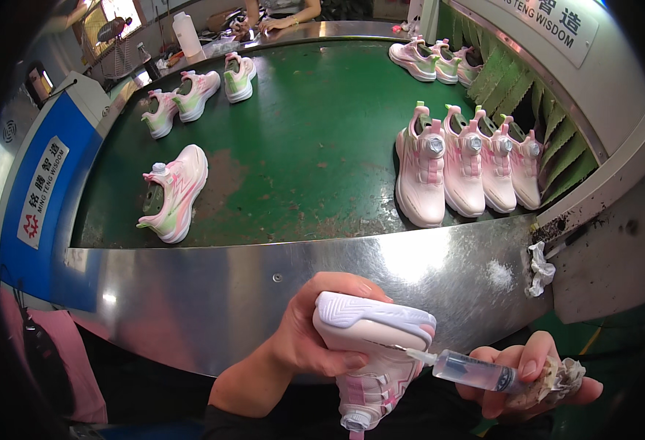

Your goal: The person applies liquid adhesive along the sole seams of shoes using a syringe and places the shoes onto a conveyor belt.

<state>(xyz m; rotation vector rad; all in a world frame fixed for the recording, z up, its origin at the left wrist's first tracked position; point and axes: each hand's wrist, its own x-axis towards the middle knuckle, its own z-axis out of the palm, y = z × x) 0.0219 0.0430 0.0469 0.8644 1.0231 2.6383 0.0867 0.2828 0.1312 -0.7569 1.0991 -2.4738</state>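
Observation:
My left hand (302, 334) is wrapped round a pink and white sneaker (370, 348), held toe up above the steel front edge, with its white sole turned away and its dial closure near the bottom. In my right hand (517, 367) is a clear plastic syringe (473, 372) holding clear liquid. The syringe's thin tip meets the shoe at the seam between upper and sole, close to the toe. A crumpled, dirty tissue (553, 383) is also tucked among the right fingers.
Beyond the steel edge (264, 282) lies a green conveyor belt (293, 161). A row of similar sneakers (421, 172) stands at right, before green strip curtains (568, 147). A single sneaker (176, 192) lies at left. Crumpled white paper (539, 269) rests at right. Another person's hands (264, 26) show at the far side.

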